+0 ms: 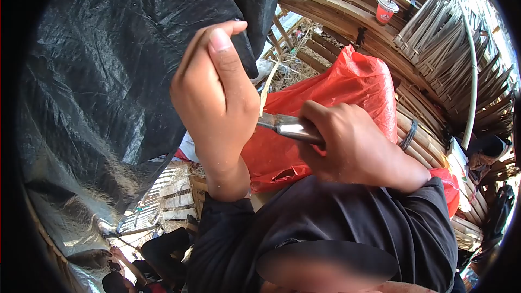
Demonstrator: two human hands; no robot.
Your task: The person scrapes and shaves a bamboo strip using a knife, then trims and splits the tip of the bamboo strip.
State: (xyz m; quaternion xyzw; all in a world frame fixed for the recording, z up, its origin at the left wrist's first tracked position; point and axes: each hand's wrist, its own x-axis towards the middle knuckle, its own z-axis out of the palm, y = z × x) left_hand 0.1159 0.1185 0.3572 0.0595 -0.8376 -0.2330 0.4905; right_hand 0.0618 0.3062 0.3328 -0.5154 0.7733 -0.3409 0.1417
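My left hand is raised left of centre, its fingers curled over and its thumb pointing up. Anything in its grip is hidden from this side. My right hand is wrapped round the shiny metal handle of a knife. The knife points left, and its blade end passes close to the left wrist, partly out of sight. A thin pale strip, which looks like bamboo, rises from near the blade beside my left hand. Below the hands, a red plastic sheet covers my lap.
A black tarp hangs along the left. Bamboo slats run across the back, with a red drink cup and straw on them. Dry thatch stands at the right. Dark items lie at lower left.
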